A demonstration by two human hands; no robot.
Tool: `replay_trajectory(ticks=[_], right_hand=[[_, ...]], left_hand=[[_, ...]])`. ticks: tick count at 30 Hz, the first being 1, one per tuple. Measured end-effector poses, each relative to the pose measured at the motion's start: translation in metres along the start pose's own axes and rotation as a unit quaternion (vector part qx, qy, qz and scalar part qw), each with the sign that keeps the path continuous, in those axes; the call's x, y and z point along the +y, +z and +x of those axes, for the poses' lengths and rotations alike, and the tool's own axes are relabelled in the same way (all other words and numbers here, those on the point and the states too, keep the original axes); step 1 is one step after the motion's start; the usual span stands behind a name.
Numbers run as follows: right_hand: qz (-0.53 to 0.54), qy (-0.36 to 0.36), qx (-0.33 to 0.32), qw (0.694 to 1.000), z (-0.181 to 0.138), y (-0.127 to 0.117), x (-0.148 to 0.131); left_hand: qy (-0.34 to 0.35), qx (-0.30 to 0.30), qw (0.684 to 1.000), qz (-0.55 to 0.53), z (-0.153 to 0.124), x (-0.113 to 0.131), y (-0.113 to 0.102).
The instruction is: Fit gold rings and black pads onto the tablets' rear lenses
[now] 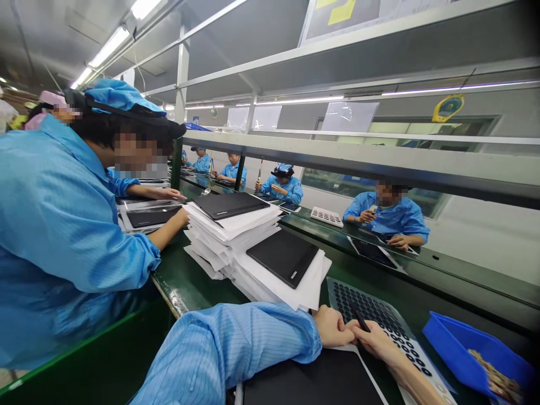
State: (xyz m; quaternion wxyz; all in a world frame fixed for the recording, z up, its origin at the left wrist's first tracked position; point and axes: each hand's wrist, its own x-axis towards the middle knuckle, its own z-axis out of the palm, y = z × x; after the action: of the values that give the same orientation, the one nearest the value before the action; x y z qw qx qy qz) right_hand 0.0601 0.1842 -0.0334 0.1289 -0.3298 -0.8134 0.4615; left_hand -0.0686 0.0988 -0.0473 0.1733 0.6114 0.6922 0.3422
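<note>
My left hand (pixel 333 326), at the end of a blue striped sleeve, lies low in the view with its fingers curled closed and touches my right hand. My right hand (pixel 379 343) pinches a thin black stick-like tool (pixel 361 323), whose tip points at a perforated keyboard frame (pixel 371 306). Both hands rest at the far edge of a flat dark panel (pixel 312 382) directly under me. What the left fingers hold, if anything, is hidden.
A blue bin (pixel 453 340) with small parts stands to the right. Stacks of dark panels on white sheets (pixel 261 264) sit ahead on the green bench (pixel 189 281). A co-worker in blue (pixel 54 236) leans in at left. Other workers sit opposite under a shelf rail (pixel 379 163).
</note>
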Motion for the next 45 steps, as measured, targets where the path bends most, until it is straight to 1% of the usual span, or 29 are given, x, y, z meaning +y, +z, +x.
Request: replay_trajectory(ticks=[7,12,15,18,23,29,35,37,40,42,43,45], right_hand=[[-0.012,0.015,0.023,1.0,-0.012,0.002,-0.015],[0.012,0.017,-0.012,1.0,-0.015,0.001,-0.025],[0.019,0.032,-0.017,0.999,-0.016,0.0,-0.027],[0.016,0.046,-0.006,0.999,-0.015,-0.001,-0.025],[0.017,0.026,-0.009,0.999,-0.012,-0.001,-0.018],[0.016,0.028,-0.022,0.999,-0.006,-0.003,-0.009],[0.023,0.014,-0.012,1.0,-0.005,-0.003,-0.004],[0.019,0.01,-0.017,1.0,-0.006,-0.003,-0.007],[0.008,0.018,-0.021,1.0,-0.01,-0.003,-0.021],[0.007,0.01,-0.012,1.0,-0.016,-0.002,-0.03],[0.009,-0.007,-0.011,1.0,-0.019,-0.001,-0.034],[0.035,-0.001,0.004,0.999,-0.022,-0.001,-0.037]], left_hand=[[0.009,-0.019,1.0,0.0,-0.001,0.001,-0.004],[0.012,-0.025,1.0,0.0,0.001,-0.003,0.001],[0.013,-0.025,1.0,0.002,0.002,-0.004,0.003],[0.015,-0.026,1.0,0.004,0.001,-0.002,0.002],[0.012,-0.027,1.0,0.008,0.0,0.0,-0.001],[0.011,-0.027,1.0,0.011,0.0,-0.001,0.0],[0.015,-0.017,1.0,0.016,0.001,-0.002,0.002],[0.016,-0.009,1.0,0.021,0.002,-0.001,0.0],[0.018,-0.007,0.999,0.031,0.001,0.002,-0.006],[0.024,-0.01,0.999,0.037,-0.002,0.005,-0.009],[0.028,-0.012,0.999,0.04,-0.004,0.007,-0.01],[0.039,-0.014,0.998,0.044,-0.007,0.008,-0.011]])
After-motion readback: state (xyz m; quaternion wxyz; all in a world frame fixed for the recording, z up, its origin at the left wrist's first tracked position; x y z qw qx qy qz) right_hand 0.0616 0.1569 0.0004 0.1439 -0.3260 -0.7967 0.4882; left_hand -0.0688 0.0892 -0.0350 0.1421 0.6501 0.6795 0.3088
